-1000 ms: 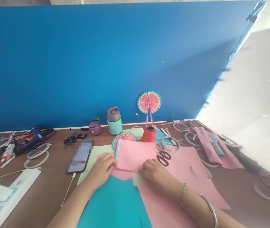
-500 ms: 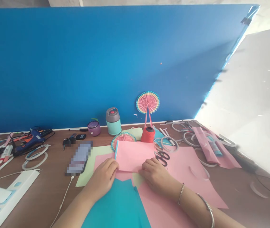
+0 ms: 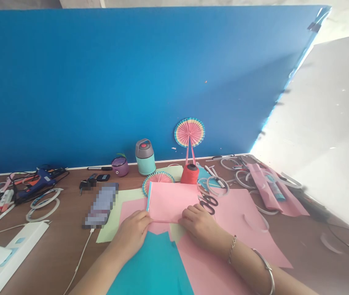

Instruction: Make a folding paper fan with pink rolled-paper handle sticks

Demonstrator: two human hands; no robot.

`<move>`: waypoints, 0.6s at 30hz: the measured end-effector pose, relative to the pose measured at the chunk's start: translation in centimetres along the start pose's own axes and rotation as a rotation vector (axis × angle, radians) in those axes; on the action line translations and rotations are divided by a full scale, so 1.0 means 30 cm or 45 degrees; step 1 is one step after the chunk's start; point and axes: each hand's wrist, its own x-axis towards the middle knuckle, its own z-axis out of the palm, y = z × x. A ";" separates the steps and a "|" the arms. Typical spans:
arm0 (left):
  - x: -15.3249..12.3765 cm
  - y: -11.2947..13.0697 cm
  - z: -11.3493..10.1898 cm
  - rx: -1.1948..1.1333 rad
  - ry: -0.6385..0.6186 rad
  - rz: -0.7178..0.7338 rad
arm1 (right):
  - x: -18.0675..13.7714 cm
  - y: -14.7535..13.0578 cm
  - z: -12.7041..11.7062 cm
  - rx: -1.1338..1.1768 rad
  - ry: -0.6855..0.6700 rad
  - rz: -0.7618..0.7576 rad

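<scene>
Pink paper [image 3: 170, 200] (folded): left hand [image 3: 133, 231] and right hand [image 3: 200, 225] each have fingers clamped on its near edge.

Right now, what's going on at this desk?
A person has both hands on a folded pink paper lying on the table. The left hand is at its near left corner and the right hand at its near right corner. Whether the fingers pinch or only press is unclear. A teal sheet lies just in front, scissors are beside the right hand, and a red thread spool stands behind the paper.
</scene>
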 end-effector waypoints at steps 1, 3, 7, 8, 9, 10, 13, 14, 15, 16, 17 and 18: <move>0.000 0.002 0.001 0.027 -0.016 0.002 | -0.001 0.000 0.000 -0.005 -0.002 -0.001; -0.002 0.006 0.003 0.097 -0.029 0.016 | -0.002 -0.001 0.000 -0.021 0.009 -0.007; -0.004 0.020 -0.002 0.247 -0.057 0.026 | -0.003 -0.005 0.003 -0.060 0.066 0.017; -0.003 0.026 -0.007 0.270 -0.081 0.024 | -0.003 -0.006 0.004 -0.067 0.069 0.023; -0.002 0.032 -0.012 0.284 -0.111 0.022 | -0.003 -0.007 0.005 -0.071 0.062 0.025; 0.000 0.039 -0.017 0.291 -0.143 0.019 | -0.003 -0.007 0.006 -0.076 0.048 0.021; -0.001 0.058 -0.028 0.311 -0.231 -0.004 | -0.004 -0.007 0.005 -0.103 -0.002 0.009; -0.003 0.063 -0.028 0.320 -0.255 -0.010 | -0.005 -0.007 0.003 -0.117 -0.015 0.006; -0.006 0.067 -0.026 0.329 -0.278 -0.015 | -0.005 -0.008 0.000 -0.134 -0.018 0.003; -0.009 0.070 -0.021 0.339 -0.298 -0.018 | -0.005 -0.010 -0.003 -0.151 -0.015 -0.002; -0.013 0.073 -0.014 0.349 -0.313 -0.021 | -0.005 -0.013 -0.007 -0.165 -0.009 -0.009; -0.018 0.075 -0.005 0.361 -0.323 -0.023 | -0.004 -0.017 -0.011 -0.175 0.003 -0.020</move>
